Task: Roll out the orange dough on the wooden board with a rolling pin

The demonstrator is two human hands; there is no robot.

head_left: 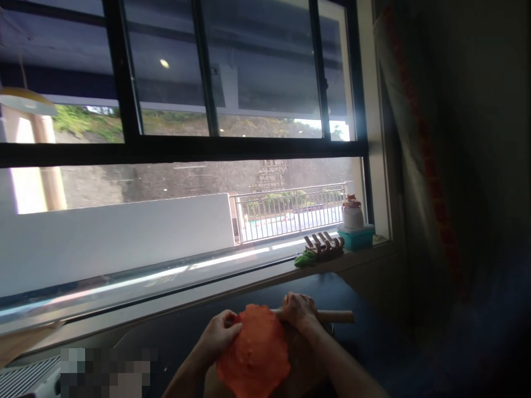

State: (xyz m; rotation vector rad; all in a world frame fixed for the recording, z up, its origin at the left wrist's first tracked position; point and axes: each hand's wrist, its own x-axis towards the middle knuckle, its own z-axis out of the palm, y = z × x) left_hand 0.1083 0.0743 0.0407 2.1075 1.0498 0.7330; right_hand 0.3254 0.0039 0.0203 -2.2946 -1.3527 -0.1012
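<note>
Slatted grille (31,378): lying at the far left, well apart from the left fingers and nearer than they are to the wearer.

Left hand, bare (219,333): reaching in from below, fingers bending in a narrow curl, thumb resting along the upper left edge of the orange sheet. Fingertips are hiding; whether they are pinching the sheet or curling round something behind it, cannot tell.

Orange sheet (255,354), one, soft-looking, ragged-edged: lying to the right of the left thumb and touching it, spreading from between the two hands down toward the wearer. The left hand is sitting nearer to it; the right fingers are keeping just clear of its upper right edge.

Right hand, bare (299,309): closing from above over the rod, knuckles facing up.

Rod (342,316), one, pale, round: passing under the right fingers, its long axis running left to right, nearly level, across the far part of the sheet. The right end is jutting out beyond the right hand; the left end is not showing, and whether the rod is continuing behind the sheet cannot be told.

Tabletop (332,287), dark: extending beneath and beyond both hands.

Sill items, beyond the right fingers: green object (305,258); brown pronged piece (326,243), adjoining it; teal box (357,238), bearing a white jar (352,218).
</note>
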